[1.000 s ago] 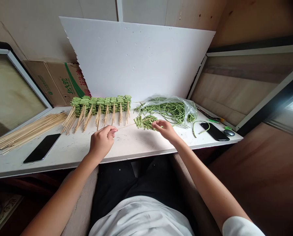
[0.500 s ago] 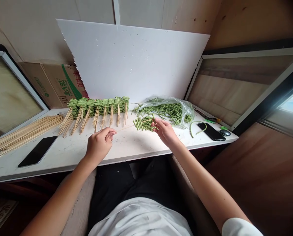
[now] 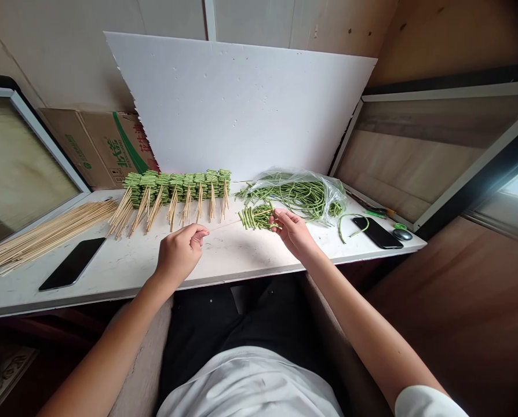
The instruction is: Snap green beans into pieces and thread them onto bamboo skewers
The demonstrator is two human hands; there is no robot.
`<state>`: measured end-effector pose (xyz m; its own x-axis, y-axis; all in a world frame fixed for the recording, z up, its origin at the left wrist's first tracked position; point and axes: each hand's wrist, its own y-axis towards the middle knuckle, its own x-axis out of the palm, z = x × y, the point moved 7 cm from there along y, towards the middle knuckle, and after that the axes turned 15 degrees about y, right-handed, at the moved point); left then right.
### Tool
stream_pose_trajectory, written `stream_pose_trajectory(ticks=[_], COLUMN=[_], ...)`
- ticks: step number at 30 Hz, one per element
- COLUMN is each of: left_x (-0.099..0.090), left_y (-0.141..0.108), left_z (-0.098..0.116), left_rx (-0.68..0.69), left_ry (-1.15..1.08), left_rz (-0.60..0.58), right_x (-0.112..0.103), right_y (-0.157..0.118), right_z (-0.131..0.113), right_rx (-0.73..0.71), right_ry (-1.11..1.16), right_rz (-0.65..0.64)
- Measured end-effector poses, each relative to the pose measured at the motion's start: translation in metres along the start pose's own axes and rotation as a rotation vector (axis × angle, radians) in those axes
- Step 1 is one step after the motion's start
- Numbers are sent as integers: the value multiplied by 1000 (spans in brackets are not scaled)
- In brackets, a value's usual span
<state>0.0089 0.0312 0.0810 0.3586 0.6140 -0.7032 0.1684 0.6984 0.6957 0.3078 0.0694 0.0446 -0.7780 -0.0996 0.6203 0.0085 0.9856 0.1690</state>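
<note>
My left hand is closed in a pinch on the blunt end of a thin bamboo skewer, which points to the right. Cut long bean pieces sit crosswise in a row along the skewer's far part. At its tip, my right hand is closed, thumb and fingers pinching a short long bean piece; the fingertips partly hide it. More cut pieces lie behind the skewer, close to the right fingers. Finished bean skewers stand stacked in several bundles at the back, sticks toward me.
Bare bamboo skewers lie at left beside a black phone. Whole long beans fill a clear plastic bag at back right. Another phone, a loose bean and a dark round object lie right. A white board stands behind.
The view has shifted slightly, moving the scene a little to the right. Both hands keep their grips, and the bean piece at the right fingertips sits slightly differently at the skewer's tip.
</note>
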Motion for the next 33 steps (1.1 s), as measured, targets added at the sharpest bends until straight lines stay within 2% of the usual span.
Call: stream_pose_trajectory(ticks=[16,28,33], left_x=[1,-14,-19], left_y=[-1,-3,-4], left_z=[-2,8,12], left_rx=[3,10,3], left_ry=[55,129,171], left_rz=[12,69,56], right_x=[-1,-3,-1], right_y=[-1,0,-1], right_z=[-1,-4,-7], right_rx=[-51,-112,-147], right_ry=[-25,-107,-176], right_rz=[22,17,-1])
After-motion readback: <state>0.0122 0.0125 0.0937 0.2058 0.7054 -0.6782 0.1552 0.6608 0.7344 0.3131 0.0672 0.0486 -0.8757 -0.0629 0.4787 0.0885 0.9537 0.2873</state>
